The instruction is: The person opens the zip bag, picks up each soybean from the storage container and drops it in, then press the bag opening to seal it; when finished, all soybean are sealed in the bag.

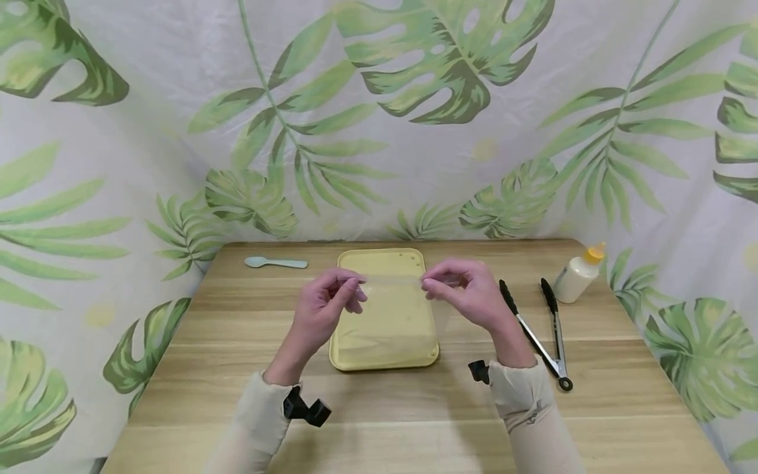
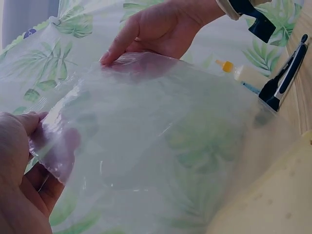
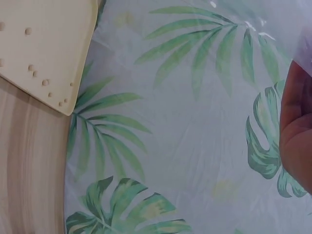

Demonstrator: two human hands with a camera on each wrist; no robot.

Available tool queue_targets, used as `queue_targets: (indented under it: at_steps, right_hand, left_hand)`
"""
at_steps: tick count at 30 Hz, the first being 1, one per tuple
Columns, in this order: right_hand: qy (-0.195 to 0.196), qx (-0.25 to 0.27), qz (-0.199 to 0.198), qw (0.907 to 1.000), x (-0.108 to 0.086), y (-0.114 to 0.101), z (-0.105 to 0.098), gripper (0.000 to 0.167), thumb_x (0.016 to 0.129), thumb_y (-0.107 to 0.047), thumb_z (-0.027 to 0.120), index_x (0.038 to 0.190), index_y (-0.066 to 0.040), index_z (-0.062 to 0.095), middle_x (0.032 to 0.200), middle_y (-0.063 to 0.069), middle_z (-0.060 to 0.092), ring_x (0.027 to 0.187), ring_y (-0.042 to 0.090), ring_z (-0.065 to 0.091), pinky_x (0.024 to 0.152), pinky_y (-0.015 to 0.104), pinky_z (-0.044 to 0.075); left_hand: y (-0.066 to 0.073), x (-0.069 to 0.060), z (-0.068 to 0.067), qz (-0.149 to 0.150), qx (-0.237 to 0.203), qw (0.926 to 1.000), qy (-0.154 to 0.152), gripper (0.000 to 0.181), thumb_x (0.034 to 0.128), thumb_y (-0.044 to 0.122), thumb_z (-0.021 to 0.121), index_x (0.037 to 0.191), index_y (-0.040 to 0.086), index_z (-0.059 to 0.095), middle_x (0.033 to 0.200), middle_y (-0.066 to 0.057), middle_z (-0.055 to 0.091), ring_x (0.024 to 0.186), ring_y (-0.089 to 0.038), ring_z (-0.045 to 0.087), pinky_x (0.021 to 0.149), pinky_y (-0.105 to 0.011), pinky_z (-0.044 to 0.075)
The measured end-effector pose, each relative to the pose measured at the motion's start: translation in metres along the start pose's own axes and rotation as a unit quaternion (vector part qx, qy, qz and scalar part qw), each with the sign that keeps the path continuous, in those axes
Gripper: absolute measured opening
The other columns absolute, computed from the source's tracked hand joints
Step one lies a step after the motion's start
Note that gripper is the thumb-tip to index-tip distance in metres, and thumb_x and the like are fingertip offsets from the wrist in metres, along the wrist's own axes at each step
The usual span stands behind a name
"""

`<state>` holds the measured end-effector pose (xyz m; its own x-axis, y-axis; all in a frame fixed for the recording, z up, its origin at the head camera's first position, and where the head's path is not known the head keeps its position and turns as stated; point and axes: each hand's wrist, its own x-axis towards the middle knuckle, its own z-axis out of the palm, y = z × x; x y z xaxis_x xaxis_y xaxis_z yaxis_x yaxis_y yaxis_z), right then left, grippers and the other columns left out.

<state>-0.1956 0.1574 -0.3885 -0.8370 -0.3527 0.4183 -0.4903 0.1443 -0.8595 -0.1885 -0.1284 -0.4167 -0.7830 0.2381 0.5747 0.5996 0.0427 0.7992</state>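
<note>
At centre of the frame, the left hand [image 1: 321, 306] and right hand [image 1: 472, 293] pinch a clear bag [image 2: 126, 136] by its edge; opening seems underway, probably needing gentle separating next.

Dim wrist views, glare on clear plastic [image 2: 131, 126]

1. A wooden table [image 1: 385, 421] with visible grain carries everything; 12 o'clock is its far edge.
2. At 12 o'clock lies a pale yellow board [image 1: 379, 259], raised at the rim, its long sides running from 12 toward 6.
3. At 10 o'clock, a pale blue spoon [image 1: 281, 263], bowl toward 9.
4. Between 2 and 3 o'clock, black-tipped metal tongs [image 1: 558, 332], spread apart, tips toward 11.
5. At 2 o'clock stands a whitish bottle [image 1: 574, 280] with an orange cap, just beside the tongs.
</note>
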Motion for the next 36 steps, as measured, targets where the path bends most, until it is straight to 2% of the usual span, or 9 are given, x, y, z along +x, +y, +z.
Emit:
queue_targets:
  at_steps: [7,11,16,20,23,25,28,32,36]
  right_hand:
    - [-0.062,0.003,0.011,0.998,-0.004,-0.008,0.003,0.007,0.093,0.001,0.072,0.097,0.0,0.077,0.087,0.015,0.077,0.073,0.018,0.075,0.067,0.034,0.064]
    - [-0.106,-0.017,0.019,0.994,-0.007,-0.013,0.003,0.009,0.095,-0.003,0.071,0.1,-0.001,0.077,0.086,0.011,0.077,0.073,0.023,0.075,0.066,0.035,0.064]
    - [-0.117,-0.001,0.043,0.9922,-0.007,-0.013,0.005,0.007,0.095,-0.004,0.071,0.097,0.0,0.077,0.08,0.013,0.074,0.066,0.016,0.07,0.059,0.031,0.061]
    - [-0.115,0.049,0.06,0.9904,-0.008,-0.008,0.012,0.007,0.095,-0.002,0.071,0.097,0.004,0.075,0.08,0.021,0.071,0.064,0.013,0.068,0.057,0.031,0.06]
    - [-0.102,0.094,0.061,0.9884,-0.01,-0.002,0.02,0.008,0.095,0.0,0.07,0.097,0.007,0.073,0.08,0.023,0.07,0.064,0.014,0.069,0.059,0.033,0.062]
    - [-0.094,0.116,0.065,0.9867,-0.012,0.001,0.024,0.009,0.095,0.0,0.07,0.097,0.009,0.072,0.079,0.017,0.07,0.065,0.014,0.069,0.06,0.032,0.062]
    - [-0.093,0.136,0.076,0.9834,-0.015,0.002,0.032,0.012,0.095,-0.002,0.071,0.098,0.009,0.071,0.079,0.009,0.07,0.067,0.013,0.071,0.062,0.032,0.063]
    - [-0.109,0.143,0.097,0.9789,-0.019,0.002,0.044,0.014,0.095,-0.005,0.072,0.099,0.009,0.072,0.084,0.019,0.072,0.071,0.014,0.074,0.067,0.034,0.065]
    - [-0.124,0.123,0.112,0.9782,-0.022,0.005,0.052,0.011,0.095,-0.005,0.072,0.096,0.006,0.074,0.086,0.027,0.073,0.07,0.014,0.073,0.066,0.031,0.063]
  left_hand:
    - [0.001,0.004,0.003,-0.05,-0.026,0.9973,0.048,0.011,0.1031,0.003,0.059,0.107,-0.007,0.064,0.085,-0.007,0.067,0.069,-0.013,0.069,0.067,-0.028,0.061]
    - [0.001,0.009,0.003,-0.067,-0.026,0.9968,0.035,0.012,0.1028,0.006,0.061,0.106,-0.005,0.065,0.087,-0.009,0.067,0.072,-0.014,0.07,0.069,-0.029,0.062]
    - [-0.001,0.014,0.006,-0.07,0.013,0.9972,0.024,0.011,0.1011,0.008,0.065,0.11,0.002,0.066,0.093,-0.015,0.068,0.079,-0.014,0.069,0.074,-0.027,0.059]
    - [-0.004,0.013,0.01,-0.047,0.066,0.9909,0.108,0.033,0.0931,0.007,0.075,0.122,0.004,0.06,0.11,-0.011,0.063,0.092,-0.018,0.06,0.082,-0.026,0.048]
    - [-0.001,0.006,0.014,-0.036,0.087,0.9832,0.157,0.027,0.0901,0.008,0.079,0.111,0.003,0.062,0.096,-0.007,0.06,0.079,-0.018,0.054,0.07,-0.024,0.043]
    - [0.001,-0.001,0.017,-0.043,0.095,0.9836,0.147,0.013,0.0927,0.01,0.077,0.093,0.005,0.065,0.076,-0.004,0.057,0.063,-0.014,0.049,0.056,-0.021,0.039]
    - [0.005,-0.01,0.023,-0.064,0.1,0.9879,0.1,0.026,0.0985,0.015,0.07,0.074,0.009,0.065,0.056,0.0,0.054,0.048,-0.007,0.045,0.043,-0.021,0.036]
    - [0.009,-0.017,0.028,-0.1,0.12,0.9862,0.054,0.038,0.1012,0.027,0.067,0.067,0.012,0.065,0.05,0.002,0.055,0.043,-0.007,0.047,0.04,-0.023,0.036]
    - [0.01,-0.021,0.03,-0.127,0.135,0.9822,0.028,0.036,0.1004,0.032,0.068,0.069,0.014,0.068,0.051,0.003,0.058,0.042,-0.007,0.05,0.041,-0.022,0.037]
